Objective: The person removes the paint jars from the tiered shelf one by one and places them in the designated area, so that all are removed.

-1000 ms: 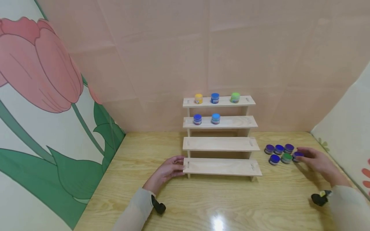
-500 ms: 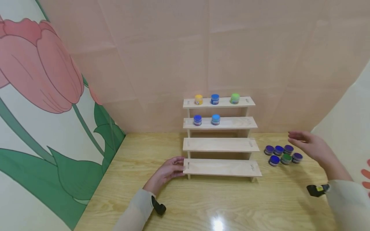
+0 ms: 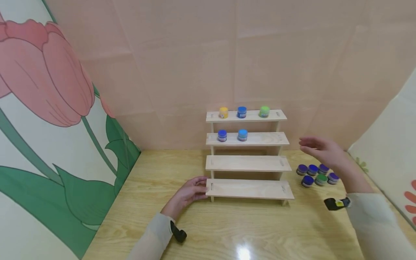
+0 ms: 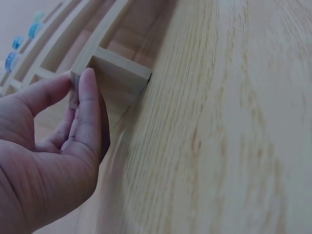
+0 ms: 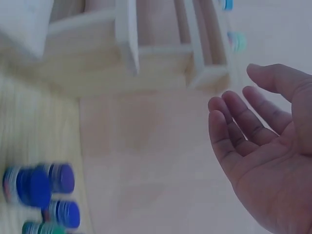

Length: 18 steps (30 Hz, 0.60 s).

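Note:
A pale wooden four-step rack (image 3: 248,188) stands on the table against the back wall. At the left end of its lowest board, my left hand (image 3: 187,190) pinches the edge; the left wrist view shows the thumb and fingers (image 4: 89,105) on either side of the board. My right hand (image 3: 325,151) is raised right of the rack, holding nothing. Its fingers are loosely bent in the right wrist view. Below it sits a group of small paint jars: a green-lidded jar (image 3: 321,179) and several blue- or purple-lidded jars, including one (image 3: 307,181) at the front left.
On the rack's top step stand a yellow jar (image 3: 223,112), a blue jar (image 3: 242,112) and a light green jar (image 3: 264,112). The second step bears a dark blue jar (image 3: 222,135) and a light blue jar (image 3: 242,135). A tulip-printed panel (image 3: 42,72) borders the left.
My right hand has come off the rightmost purple-lidded jar, risen and moved left past the group. The jar stays on the table. My left hand has kept its place on the rack.

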{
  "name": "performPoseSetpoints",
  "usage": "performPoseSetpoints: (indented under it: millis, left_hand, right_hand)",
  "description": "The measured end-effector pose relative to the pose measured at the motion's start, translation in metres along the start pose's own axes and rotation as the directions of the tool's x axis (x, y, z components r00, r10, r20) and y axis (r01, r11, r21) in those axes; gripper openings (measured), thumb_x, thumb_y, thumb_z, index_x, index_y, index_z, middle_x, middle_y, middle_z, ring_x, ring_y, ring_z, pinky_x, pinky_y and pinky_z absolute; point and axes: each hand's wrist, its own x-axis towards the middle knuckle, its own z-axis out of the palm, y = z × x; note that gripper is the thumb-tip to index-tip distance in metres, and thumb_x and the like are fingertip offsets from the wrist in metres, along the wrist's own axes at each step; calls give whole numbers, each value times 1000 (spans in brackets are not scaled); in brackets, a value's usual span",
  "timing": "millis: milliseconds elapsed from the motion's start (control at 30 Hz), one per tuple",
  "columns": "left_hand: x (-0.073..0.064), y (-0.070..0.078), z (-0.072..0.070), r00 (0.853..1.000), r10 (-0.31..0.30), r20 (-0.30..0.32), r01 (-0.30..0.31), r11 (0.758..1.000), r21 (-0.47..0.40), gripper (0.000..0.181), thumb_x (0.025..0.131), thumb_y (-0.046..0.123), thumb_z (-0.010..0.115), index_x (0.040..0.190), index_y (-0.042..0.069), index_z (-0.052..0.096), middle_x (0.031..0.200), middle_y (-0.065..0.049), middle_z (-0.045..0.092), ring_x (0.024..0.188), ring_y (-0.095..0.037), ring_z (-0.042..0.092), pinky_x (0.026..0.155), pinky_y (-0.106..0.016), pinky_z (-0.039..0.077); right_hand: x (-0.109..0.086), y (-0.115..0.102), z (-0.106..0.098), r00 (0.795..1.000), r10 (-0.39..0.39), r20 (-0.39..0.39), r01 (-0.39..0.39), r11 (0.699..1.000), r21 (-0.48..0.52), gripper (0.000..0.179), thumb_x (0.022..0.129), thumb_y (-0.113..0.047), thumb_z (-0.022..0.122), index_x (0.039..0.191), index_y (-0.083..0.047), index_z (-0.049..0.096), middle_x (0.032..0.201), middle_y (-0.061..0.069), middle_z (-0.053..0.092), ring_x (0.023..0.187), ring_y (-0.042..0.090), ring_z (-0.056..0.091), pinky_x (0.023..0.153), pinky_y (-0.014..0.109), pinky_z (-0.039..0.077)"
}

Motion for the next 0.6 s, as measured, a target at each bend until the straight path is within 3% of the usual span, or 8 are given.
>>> performPoseSetpoints:
  millis: [433, 600]
  left_hand:
    - [-3, 1, 2, 1000, 6, 1, -6, 1000, -3, 55, 95, -4, 62, 146, -4, 45, 125, -11, 58, 91, -18, 66, 75, -28, 62]
    - [-3, 1, 2, 1000, 12, 4, -12, 1000, 2, 57, 94, -4, 63, 147, -4, 43, 127, -12, 57, 91, -18, 67, 75, -28, 62]
  right_hand:
    - [27, -49, 28, 996, -69, 55, 62, 990, 123, 53, 102, -36, 61, 142, -3, 53, 138, 21, 59, 117, 22, 58, 84, 11, 47]
    - [36, -66, 37, 991, -121, 53, 112, 983, 149, 47, 102, -31, 62, 138, 0, 56, 133, 23, 61, 117, 29, 58, 85, 10, 47]
